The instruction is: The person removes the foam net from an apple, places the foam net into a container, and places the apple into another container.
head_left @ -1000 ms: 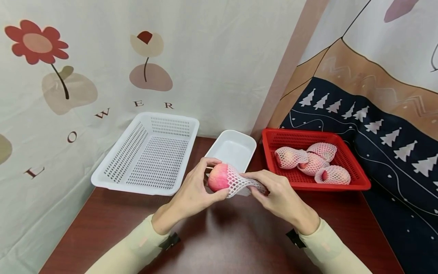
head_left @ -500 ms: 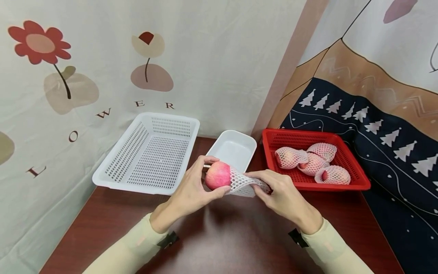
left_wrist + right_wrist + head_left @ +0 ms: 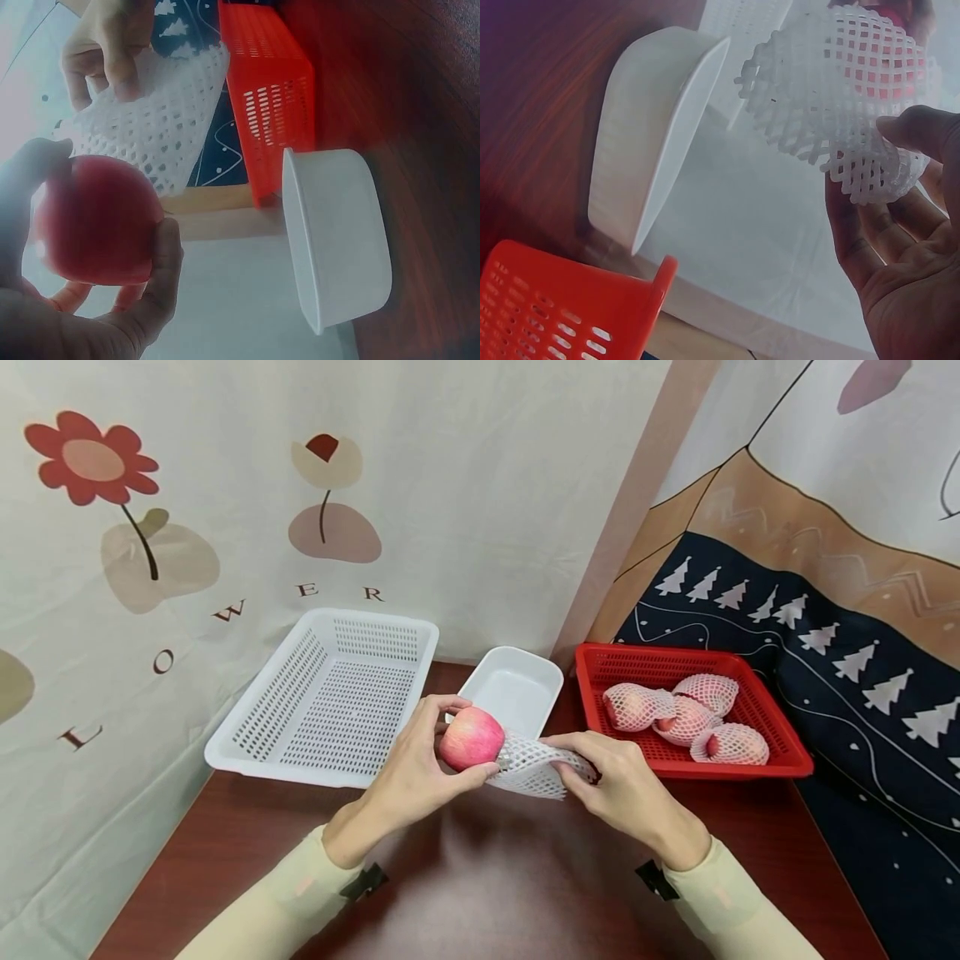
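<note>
Apple (image 3: 471,739) is in the left hand (image 3: 408,777), fingers curled round its sides, above the counter (image 3: 495,885) and near the tray (image 3: 517,685). Right hand (image 3: 622,785) pinches the far end of the net (image 3: 528,770); net-to-apple contact unclear. Judged: apple firm, smooth, moderately heavy, easily bruised; hold by opposite sides. Net likely light, soft, stretchy; grip its gathered end.
</note>
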A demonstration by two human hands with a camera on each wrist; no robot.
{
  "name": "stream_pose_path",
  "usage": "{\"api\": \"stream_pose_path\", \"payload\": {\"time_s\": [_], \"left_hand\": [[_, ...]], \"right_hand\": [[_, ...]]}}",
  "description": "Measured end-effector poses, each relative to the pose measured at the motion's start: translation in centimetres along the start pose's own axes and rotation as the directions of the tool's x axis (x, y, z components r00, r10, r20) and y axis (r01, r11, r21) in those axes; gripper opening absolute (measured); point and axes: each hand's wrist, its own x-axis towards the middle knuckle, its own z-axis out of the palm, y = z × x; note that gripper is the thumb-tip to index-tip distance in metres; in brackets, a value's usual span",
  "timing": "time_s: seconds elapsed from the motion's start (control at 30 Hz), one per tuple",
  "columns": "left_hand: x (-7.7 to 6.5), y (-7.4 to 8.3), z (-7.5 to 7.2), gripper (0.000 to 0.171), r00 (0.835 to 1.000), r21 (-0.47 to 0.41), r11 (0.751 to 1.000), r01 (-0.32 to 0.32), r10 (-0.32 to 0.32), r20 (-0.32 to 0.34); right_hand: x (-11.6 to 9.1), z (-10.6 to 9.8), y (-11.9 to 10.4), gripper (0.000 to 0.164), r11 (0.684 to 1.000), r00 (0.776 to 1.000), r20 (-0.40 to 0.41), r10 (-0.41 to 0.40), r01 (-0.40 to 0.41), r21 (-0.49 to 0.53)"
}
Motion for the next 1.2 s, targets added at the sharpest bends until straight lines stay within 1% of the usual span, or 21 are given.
{"api": "stream_pose_path", "payload": {"time_s": [0.13, 0.23, 0.4, 0.53, 0.77, 0.83, 1.0, 1.2], "left_hand": [[0.2, 0.0, -0.3, 0.084, 1.000, -0.022, 1.000, 0.017, -0.017, 0.011], [0.3, 0.0, -0.6, 0.086, 1.000, -0.011, 1.000, 0.019, -0.019, 0.007], [0.6, 0.0, -1.1, 0.086, 1.000, 0.027, 1.000, -0.004, 0.004, -0.004], [0.8, -0.3, -1.4, 0.086, 1.000, 0.050, 0.998, -0.026, 0.027, -0.012], [1.0, -0.3, -1.9, 0.087, 0.997, 0.100, 0.993, -0.070, 0.072, -0.026], [0.9, -0.3, -2.1, 0.086, 0.997, 0.109, 0.991, -0.073, 0.077, -0.026], [0.5, -0.5, -2.3, 0.083, 0.998, 0.117, 0.991, -0.059, 0.062, -0.018], [0.3, -0.6, -2.4, 0.083, 0.997, 0.130, 0.989, -0.069, 0.073, -0.027]], "right_hand": [[0.1, -0.1, 0.2, 0.049, 1.000, 1.000, -0.002, 0.004, -0.004, 0.006], [0.1, -0.2, 0.2, 0.048, 1.000, 1.000, 0.002, 0.017, -0.017, 0.003], [0.1, -0.4, 0.5, 0.046, 0.999, 0.999, 0.013, 0.039, -0.039, -0.012], [0.0, -0.5, 0.8, 0.045, 0.999, 0.999, 0.013, 0.044, -0.044, -0.028], [0.2, -1.0, 1.2, 0.047, 0.998, 0.998, 0.017, 0.068, -0.068, 0.010], [0.2, -1.1, 1.2, 0.048, 0.997, 0.996, 0.025, 0.081, -0.082, 0.006], [0.4, -1.3, 1.7, 0.046, 0.995, 0.994, 0.042, 0.098, -0.097, -0.026], [1.0, -1.5, 2.3, 0.042, 0.994, 0.994, 0.029, 0.106, -0.105, -0.035]]}}
